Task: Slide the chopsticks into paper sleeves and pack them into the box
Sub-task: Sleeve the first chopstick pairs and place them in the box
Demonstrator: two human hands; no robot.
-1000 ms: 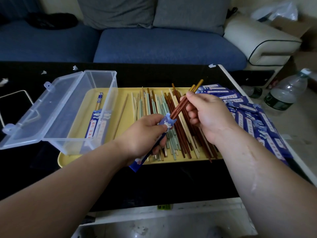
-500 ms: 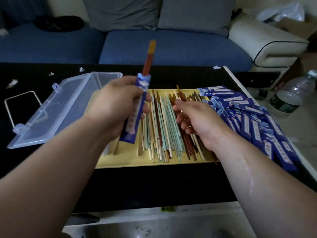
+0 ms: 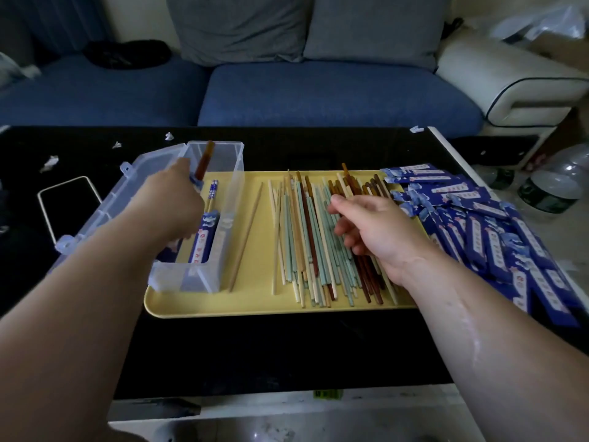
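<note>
- The lid [image 3: 105, 205] of the clear box [image 3: 234, 193] lies open to the left on the dark surface [image 3: 287, 346].
- The left hand [image 3: 172, 202] is inside the box, its fingers closed round a sleeved pair [image 3: 204, 161]. Only the brown tops and a scrap of blue paper show past the knuckles, and the hand hides the rest of the sleeve.
- A packed pair [image 3: 205, 239] already lies along the box floor just beside that hand. The arm covers the box's left half, so I cannot count what else is in there.
- The box stands on the left end of the yellow tray [image 3: 255, 304], with a single chopstick [image 3: 246, 236] lying loose beside it.
- The loose chopsticks [image 3: 302, 244] are heaped mid-tray. They look light, stiff and smooth, so likely to roll or slip. Pinching a matched pair near the thick ends should keep the two together.
- The right hand [image 3: 376, 231] rests on that heap with its fingers curled. I cannot tell whether they pinch any sticks.
- The paper sleeves [image 3: 478, 224] are spread at the right. They look thin and easy to crease, so each is best held near its open mouth. Their print is too small to read.
- A bottle [image 3: 554, 186] stands beyond the surface's edge.
</note>
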